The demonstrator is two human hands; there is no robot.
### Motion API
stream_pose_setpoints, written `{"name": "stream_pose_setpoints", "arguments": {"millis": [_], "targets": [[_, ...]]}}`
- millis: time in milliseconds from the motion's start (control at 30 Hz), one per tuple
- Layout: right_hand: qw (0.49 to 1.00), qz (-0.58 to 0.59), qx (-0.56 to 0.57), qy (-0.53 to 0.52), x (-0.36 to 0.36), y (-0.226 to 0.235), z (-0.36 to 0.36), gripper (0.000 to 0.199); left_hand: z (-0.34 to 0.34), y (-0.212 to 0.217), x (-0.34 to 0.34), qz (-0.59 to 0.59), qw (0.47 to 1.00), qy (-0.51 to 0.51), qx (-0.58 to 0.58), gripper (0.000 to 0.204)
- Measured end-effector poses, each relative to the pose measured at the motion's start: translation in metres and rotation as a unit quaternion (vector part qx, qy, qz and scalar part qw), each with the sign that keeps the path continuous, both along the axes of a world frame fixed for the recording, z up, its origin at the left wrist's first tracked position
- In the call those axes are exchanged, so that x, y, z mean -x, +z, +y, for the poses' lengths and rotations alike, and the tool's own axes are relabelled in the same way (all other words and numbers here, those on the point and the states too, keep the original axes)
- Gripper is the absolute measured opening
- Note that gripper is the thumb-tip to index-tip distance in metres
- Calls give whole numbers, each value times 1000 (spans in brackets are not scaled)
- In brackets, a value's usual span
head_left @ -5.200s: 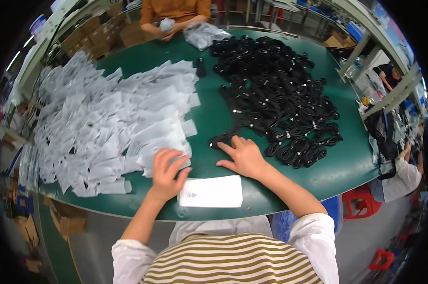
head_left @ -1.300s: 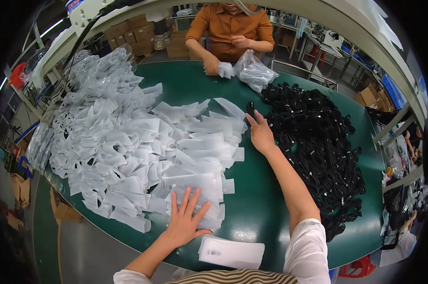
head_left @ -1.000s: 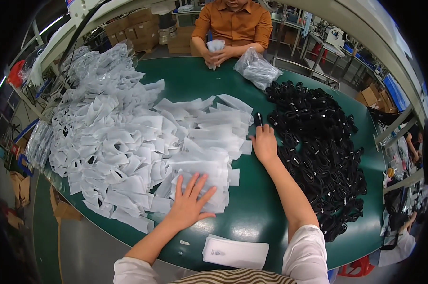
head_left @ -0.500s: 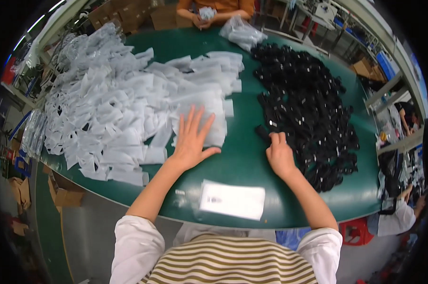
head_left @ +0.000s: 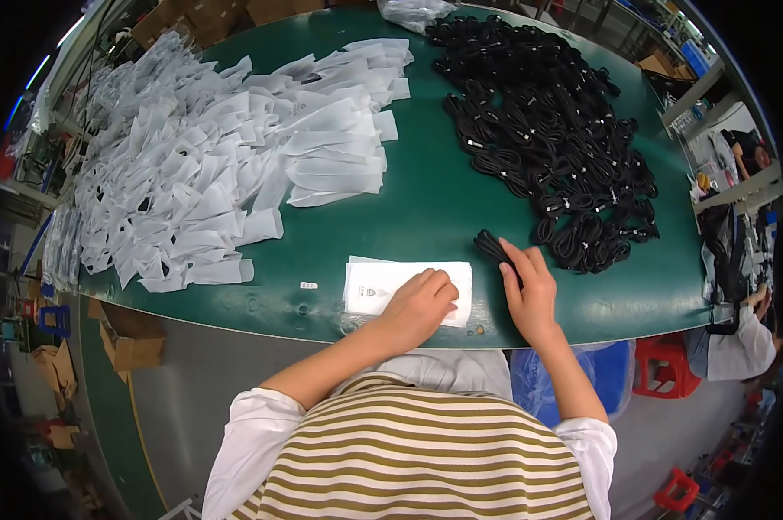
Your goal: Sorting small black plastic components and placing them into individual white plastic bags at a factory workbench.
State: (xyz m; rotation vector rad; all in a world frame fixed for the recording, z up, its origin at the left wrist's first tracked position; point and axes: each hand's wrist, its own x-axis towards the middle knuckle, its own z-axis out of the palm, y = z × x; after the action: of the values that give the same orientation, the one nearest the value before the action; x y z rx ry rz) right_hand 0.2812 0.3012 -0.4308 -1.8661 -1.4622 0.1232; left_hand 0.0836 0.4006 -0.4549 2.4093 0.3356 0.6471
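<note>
A small stack of flat white printed bags (head_left: 378, 282) lies near the table's front edge. My left hand (head_left: 419, 310) rests on its right end, fingers curled and pressed onto the top bag's edge. To the right, just above the table, my right hand (head_left: 532, 290) grips a coiled black cable (head_left: 490, 246) between thumb and fingers; the coil points up and left. Beyond that hand spreads a big heap of similar black cable bundles (head_left: 547, 143), each with a small white tie or tag. White translucent bags (head_left: 210, 165) are piled across the left side.
The green table (head_left: 322, 234) has a curved front edge close to my body. A small white label (head_left: 308, 285) lies left of the stack. A clear plastic bag (head_left: 416, 12) sits at the far edge. Below right are a blue bin (head_left: 612, 377) and a red stool (head_left: 666, 368).
My left hand has left the bag pile and come down onto the white stack. The right hand has drawn a black cable toward me, away from the heap. The view has tilted down.
</note>
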Motion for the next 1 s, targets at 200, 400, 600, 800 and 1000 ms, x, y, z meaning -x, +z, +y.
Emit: {"name": "stream_pose_setpoints", "arguments": {"millis": [200, 400, 600, 800, 1000], "targets": [[997, -29, -68, 23, 22, -2, -34, 36, -2, -6, -1, -39, 993, 53, 94, 10], [986, -124, -59, 99, 28, 1, -46, 39, -2, 2, 1, -21, 975, 86, 206, 6], [978, -120, -40, 165, 23, 2, -42, 37, -4, 8, 0, -91, 971, 43, 216, 10], [869, 446, 212, -22, 30, 10, -34, 18, 0, 26, -1, -117, 991, -41, 45, 16], [930, 331, -104, 117, 54, 4, -8, 11, 10, 44, 3, -111, 992, 46, 39, 14]]}}
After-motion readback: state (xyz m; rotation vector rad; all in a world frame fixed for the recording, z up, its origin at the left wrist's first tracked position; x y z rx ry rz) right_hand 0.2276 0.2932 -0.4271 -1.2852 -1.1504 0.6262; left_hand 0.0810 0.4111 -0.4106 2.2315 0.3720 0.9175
